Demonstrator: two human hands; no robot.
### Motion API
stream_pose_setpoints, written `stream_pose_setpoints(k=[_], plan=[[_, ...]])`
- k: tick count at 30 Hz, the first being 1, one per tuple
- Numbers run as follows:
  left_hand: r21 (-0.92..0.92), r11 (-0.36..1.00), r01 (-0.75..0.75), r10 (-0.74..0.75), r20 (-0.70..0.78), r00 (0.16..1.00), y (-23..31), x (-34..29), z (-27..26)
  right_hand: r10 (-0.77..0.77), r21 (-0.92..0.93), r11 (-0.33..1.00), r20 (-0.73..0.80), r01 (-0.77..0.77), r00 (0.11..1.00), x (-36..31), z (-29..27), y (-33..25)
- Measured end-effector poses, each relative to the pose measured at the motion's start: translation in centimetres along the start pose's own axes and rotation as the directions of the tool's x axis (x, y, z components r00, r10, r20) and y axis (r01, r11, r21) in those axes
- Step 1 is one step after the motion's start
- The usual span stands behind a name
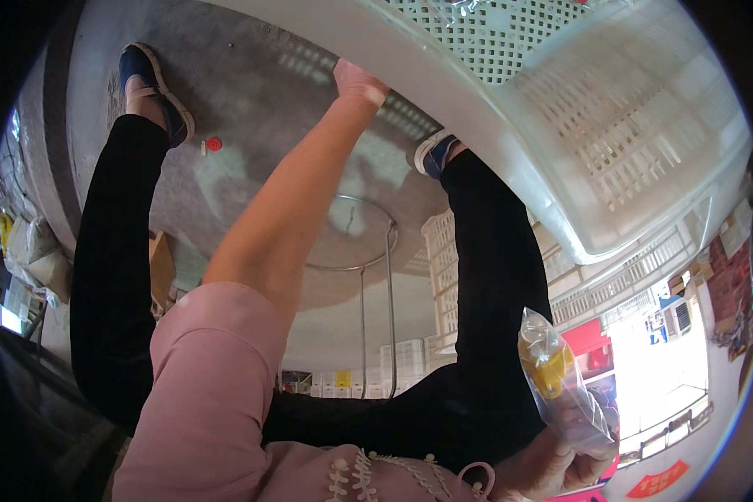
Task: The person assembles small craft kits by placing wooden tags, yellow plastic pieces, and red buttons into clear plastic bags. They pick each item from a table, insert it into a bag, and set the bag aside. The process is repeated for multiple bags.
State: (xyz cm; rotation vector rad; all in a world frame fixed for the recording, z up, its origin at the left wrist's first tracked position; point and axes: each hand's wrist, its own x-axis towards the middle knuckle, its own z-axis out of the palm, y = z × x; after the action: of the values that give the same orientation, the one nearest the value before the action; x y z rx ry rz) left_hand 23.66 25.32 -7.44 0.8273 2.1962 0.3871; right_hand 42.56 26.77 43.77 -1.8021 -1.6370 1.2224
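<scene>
Clr bag | long axis diag. | top up-L | R fingers @ btm

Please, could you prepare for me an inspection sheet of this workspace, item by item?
Surface: grey floor, seen between the legs.
Job's things: pale plastic crate with perforated base; clear bag with something yellow inside.
Clutter: small red round piece on the floor; brown cardboard beside the left leg.
Hands: left hand at the crate's rim, fingers hidden, grip unclear; right hand holds the clear bag.
Cables: nothing seen clearly.
Surroundings: round metal frame on legs; slatted white crate behind the right leg.
</scene>
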Motion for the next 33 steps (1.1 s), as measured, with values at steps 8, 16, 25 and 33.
stream_pose_setpoints(k=[8,16,25,33], plan=[[0.281,0.933,-0.223,0.141,0.284,0.948,1.5,0.1,-2.1,0.035,-0.064,0.997,-0.012,-0.036,0.999,0.4,0.5,-0.4],[-0.412,0.891,-0.192,0.223,0.027,0.975,-6.9,-1.0,2.9,0.085,-0.217,0.973,0.007,-0.082,0.996,0.9,0.6,-0.8],[-0.722,0.633,0.278,-0.54,-0.156,0.827,-13.9,-11.0,-11.7,0.14,-0.359,0.922,-0.032,-0.142,0.99,0.9,1.1,-0.8],[-0.809,0.396,0.434,-0.871,-0.181,0.456,-22.9,-8.5,-14.7,0.161,-0.409,0.898,-0.041,-0.164,0.986,0.7,0.9,-1.5]])
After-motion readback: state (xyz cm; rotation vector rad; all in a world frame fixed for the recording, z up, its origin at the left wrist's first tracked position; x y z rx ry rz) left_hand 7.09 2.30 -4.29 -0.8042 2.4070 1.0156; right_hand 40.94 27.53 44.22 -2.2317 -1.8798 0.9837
